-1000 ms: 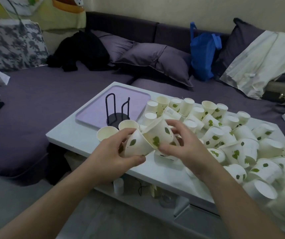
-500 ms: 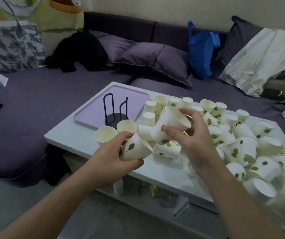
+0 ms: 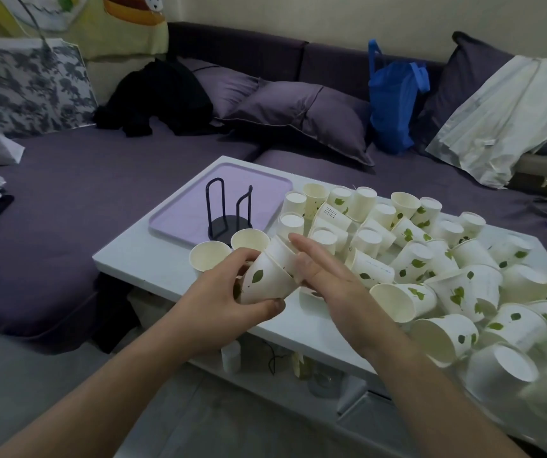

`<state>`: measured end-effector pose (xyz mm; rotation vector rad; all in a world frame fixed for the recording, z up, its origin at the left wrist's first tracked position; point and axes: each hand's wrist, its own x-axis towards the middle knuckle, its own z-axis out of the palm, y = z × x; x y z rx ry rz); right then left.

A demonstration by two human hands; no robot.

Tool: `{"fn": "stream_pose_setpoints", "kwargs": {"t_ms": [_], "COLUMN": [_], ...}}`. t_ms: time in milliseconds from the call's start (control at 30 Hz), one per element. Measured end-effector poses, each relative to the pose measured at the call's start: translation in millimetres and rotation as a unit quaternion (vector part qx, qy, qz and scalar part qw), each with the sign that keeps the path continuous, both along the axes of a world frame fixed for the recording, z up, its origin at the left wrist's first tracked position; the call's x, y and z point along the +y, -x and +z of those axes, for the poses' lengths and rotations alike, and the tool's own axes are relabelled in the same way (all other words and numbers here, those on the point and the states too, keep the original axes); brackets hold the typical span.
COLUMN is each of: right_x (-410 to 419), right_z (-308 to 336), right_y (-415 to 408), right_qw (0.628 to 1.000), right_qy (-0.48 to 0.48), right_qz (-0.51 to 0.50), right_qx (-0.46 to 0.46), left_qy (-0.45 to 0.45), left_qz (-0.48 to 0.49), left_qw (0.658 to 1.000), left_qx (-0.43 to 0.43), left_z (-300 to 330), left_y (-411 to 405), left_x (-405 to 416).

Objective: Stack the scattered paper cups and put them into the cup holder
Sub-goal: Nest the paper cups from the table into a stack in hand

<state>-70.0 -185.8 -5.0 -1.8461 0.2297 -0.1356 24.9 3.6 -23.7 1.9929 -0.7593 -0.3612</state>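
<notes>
My left hand [image 3: 219,302] grips a short stack of white paper cups with green leaf prints [image 3: 265,279], tilted on its side above the white table's front edge. My right hand [image 3: 331,282] lies with its fingers stretched flat against the upper end of that stack and holds nothing. The black wire cup holder [image 3: 229,213] stands with no cups in it on a lilac tray [image 3: 179,216], just behind my hands. Two single cups [image 3: 211,256] stand upright in front of the holder. Several loose cups [image 3: 430,269] lie scattered over the table's right half.
The low white table [image 3: 139,256] is ringed by a purple sofa with cushions [image 3: 298,117], a blue bag [image 3: 394,107], black clothing [image 3: 159,97] and a pale sheet [image 3: 503,117]. Small bottles and a cable sit on the shelf under the table.
My right hand lifted a cup from the pile, brought it left and slid it into the cup in my left hand. Its fingers then opened flat against the stack.
</notes>
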Motion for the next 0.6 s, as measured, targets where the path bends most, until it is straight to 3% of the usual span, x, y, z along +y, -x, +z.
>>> {"fn": "stream_pose_setpoints", "kwargs": {"t_ms": [200, 300, 367, 433, 600], "right_x": [7, -2, -11, -16, -13], "right_z": [-6, -6, -10, -16, -34], "right_y": [-2, -6, -11, -15, -19], "right_qw": [0.997, 0.998, 0.979, 0.941, 0.887], "right_qy": [0.013, 0.047, 0.167, 0.307, 0.437], "right_qz": [0.06, -0.041, -0.116, -0.128, -0.083], "right_qx": [0.054, 0.019, 0.017, 0.07, 0.124], "left_qy": [-0.003, -0.025, -0.034, -0.035, -0.048], "left_qz": [0.002, 0.017, 0.026, 0.03, 0.032], "left_qw": [1.0, 0.999, 0.999, 0.999, 0.998], "left_qx": [0.017, 0.013, 0.016, 0.023, 0.029], "left_z": [0, 2, 2, 2, 1], "left_y": [-1, -2, -3, -4, -3], "left_x": [4, 3, 3, 4, 3]}}
